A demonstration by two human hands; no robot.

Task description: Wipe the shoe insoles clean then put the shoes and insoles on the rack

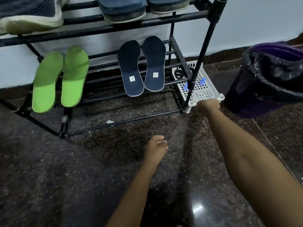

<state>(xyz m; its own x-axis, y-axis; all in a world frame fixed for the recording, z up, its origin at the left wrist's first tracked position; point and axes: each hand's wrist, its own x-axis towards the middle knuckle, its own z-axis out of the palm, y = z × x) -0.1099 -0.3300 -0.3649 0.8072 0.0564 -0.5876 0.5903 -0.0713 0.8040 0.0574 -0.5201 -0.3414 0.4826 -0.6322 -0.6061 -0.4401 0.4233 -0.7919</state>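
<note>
Green insoles (74, 76), seemingly clean, on rack (205, 46).

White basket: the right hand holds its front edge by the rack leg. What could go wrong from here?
1. The right hand grips the basket close beside the rack leg; a pull may snag the leg and jolt the rack.
2. The navy insoles and green insoles only lean on its bars, past the front one; a jolt could slide them to the floor.

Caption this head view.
Green insoles and navy insoles rest on the rack; right hand grips the white basket; left hand idle.
</note>
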